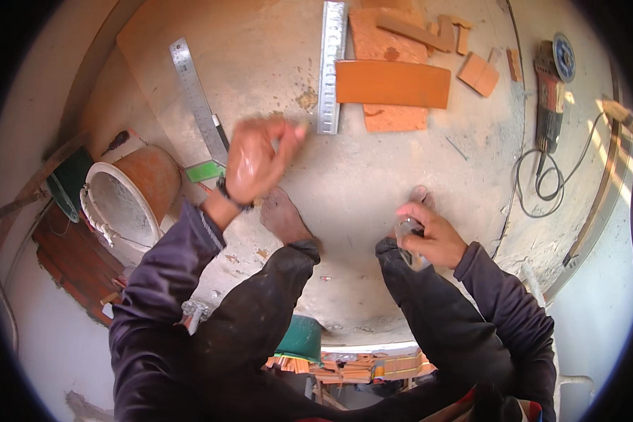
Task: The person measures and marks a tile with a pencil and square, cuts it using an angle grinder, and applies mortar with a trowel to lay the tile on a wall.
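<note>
My left hand (260, 156) is raised left of centre with its fingers curled and blurred; I cannot make out anything in them. At lower right my right hand (435, 235) grips a small clear object (409, 246) with a dark part, over my right leg. Ahead lie a perforated metal channel (331, 42) and an orange tile (394, 84) on paler terracotta slabs (394, 118), with cut tile pieces (478, 74) beside them. A steel ruler (190, 81) lies diagonally beyond my left hand, near a dark-handled tool (218, 130) and a green object (204, 170).
At left are a stained bucket (137, 193), a green container (65, 186) and reddish boards (70, 257). An angle grinder (548, 105) with a looped cable lies at right. My bare feet (285, 218) are on the floor; a green basin (299, 337) and stacked pieces show between my legs.
</note>
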### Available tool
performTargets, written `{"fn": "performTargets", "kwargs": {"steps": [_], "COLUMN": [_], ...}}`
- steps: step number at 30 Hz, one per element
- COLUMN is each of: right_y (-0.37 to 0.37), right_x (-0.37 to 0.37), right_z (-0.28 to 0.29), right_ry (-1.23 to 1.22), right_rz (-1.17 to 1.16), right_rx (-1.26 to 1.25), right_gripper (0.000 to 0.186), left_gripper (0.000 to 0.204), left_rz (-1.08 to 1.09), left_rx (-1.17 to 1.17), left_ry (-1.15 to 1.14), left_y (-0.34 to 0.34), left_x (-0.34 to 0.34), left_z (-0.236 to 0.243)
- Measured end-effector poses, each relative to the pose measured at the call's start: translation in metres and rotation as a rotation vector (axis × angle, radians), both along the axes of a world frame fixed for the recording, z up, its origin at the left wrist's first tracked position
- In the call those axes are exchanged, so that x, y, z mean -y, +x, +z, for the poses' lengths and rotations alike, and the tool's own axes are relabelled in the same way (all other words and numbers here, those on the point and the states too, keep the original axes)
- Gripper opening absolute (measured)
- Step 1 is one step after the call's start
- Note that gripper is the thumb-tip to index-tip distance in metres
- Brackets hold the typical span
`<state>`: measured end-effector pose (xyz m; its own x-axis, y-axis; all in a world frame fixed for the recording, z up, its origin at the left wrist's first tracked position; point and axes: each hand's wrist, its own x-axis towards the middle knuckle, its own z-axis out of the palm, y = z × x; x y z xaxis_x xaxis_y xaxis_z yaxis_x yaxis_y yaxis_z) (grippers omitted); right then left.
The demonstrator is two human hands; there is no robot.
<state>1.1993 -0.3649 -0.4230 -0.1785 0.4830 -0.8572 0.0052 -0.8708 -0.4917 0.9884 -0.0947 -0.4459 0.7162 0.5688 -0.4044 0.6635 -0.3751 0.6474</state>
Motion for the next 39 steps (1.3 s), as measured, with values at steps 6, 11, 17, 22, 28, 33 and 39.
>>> {"fn": "performTargets", "kwargs": {"steps": [6,11,17,22,28,33,39], "right_y": [0.008,0.013,0.001,-0.006,-0.018,-0.023,-0.051], "right_x": [-0.009,-0.04,-0.083,-0.09,-0.091,-0.087,-0.1], "right_z": [-0.005,-0.002,0.02,0.031,0.044,0.06,0.071], "right_ry": [-0.089,-0.041,-0.014,0.02,0.075,0.089,0.279], "right_rz": [0.15,0.416,0.429,0.346,0.183,0.051,-0.199], "right_rx": [-0.165,-0.075,0.007,0.024,-0.035,-0.166,-0.159], "right_gripper": [0.05,0.055,0.06,0.057,0.063,0.065,0.056], "left_gripper": [0.073,0.08,0.074,0.07,0.073,0.076,0.097], "left_rz": [-0.646,-0.602,-1.208,-0.841,-0.699,-0.711,-0.392], "left_rx": [-0.655,-0.357,-0.218,-0.148,-0.173,-0.459,-0.012], "left_ry": [-0.801,-1.562,-1.202,-1.256,-1.416,-1.282,-0.914], "left_y": [-0.115,-0.153,-0.118,-0.061,-0.134,-0.028,-0.003], "left_x": [0.039,0.053,0.029,-0.03,0.006,-0.02,0.015], "left_z": [0.028,0.025,0.047,0.137,0.12,0.19,0.098]}}
